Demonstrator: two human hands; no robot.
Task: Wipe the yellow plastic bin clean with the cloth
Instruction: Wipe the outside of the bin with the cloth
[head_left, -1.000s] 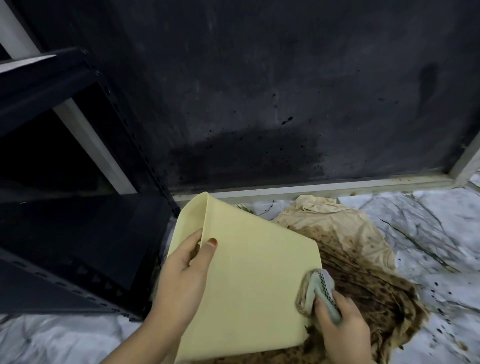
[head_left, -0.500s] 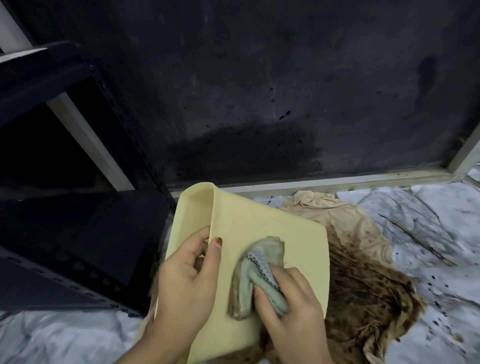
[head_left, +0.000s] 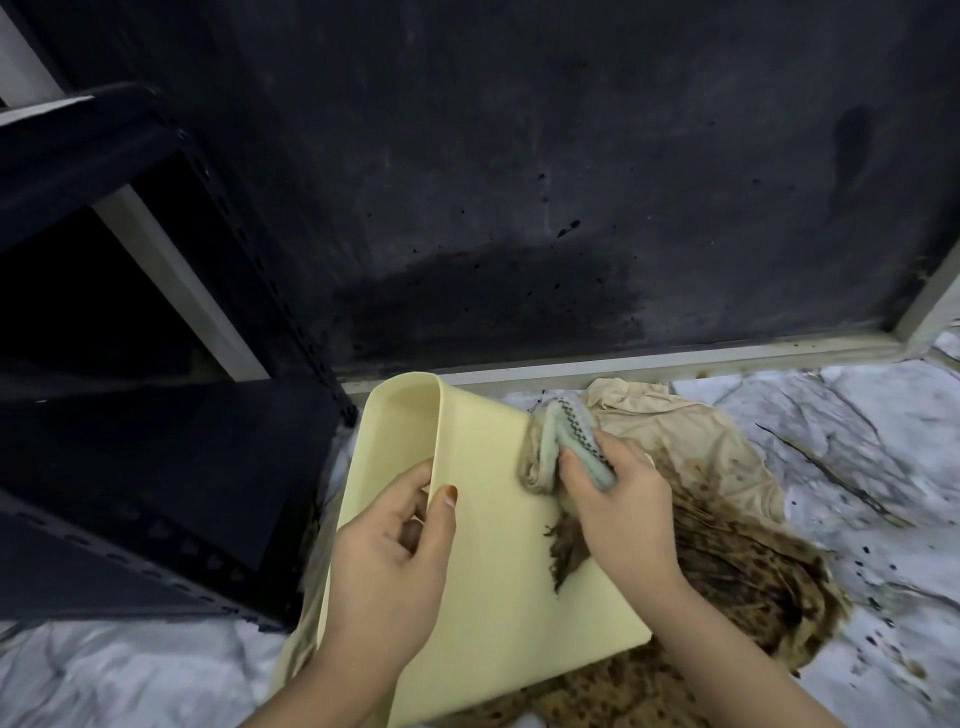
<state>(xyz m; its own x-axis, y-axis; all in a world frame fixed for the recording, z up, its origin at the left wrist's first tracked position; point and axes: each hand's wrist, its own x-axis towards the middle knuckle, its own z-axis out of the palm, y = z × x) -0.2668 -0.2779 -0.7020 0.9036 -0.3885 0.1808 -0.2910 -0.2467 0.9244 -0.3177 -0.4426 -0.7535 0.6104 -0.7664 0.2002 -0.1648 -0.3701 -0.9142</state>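
Left hand (head_left: 387, 566) grip clamped on the yellow bin (head_left: 498, 561) rim, thumb on its flat outer face, right hand (head_left: 618, 506) grip closed on the bunched cloth (head_left: 558, 441) against the bin's far right edge, stained rag (head_left: 727, 519) just beyond, dark wall (head_left: 519, 182) ahead, marble floor (head_left: 857, 431) open rightward.

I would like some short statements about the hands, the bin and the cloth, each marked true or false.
1. The left hand grips the rim of the yellow plastic bin. True.
2. The right hand is empty. False: it holds the bunched pale green cloth.
3. The pale green cloth presses near the bin's far edge. True.
4. The bin stands upright on the black metal shelf. False: it is held tilted above the stained beige fabric on the floor.
5. The floor is plain black. False: the white marbled floor is speckled.
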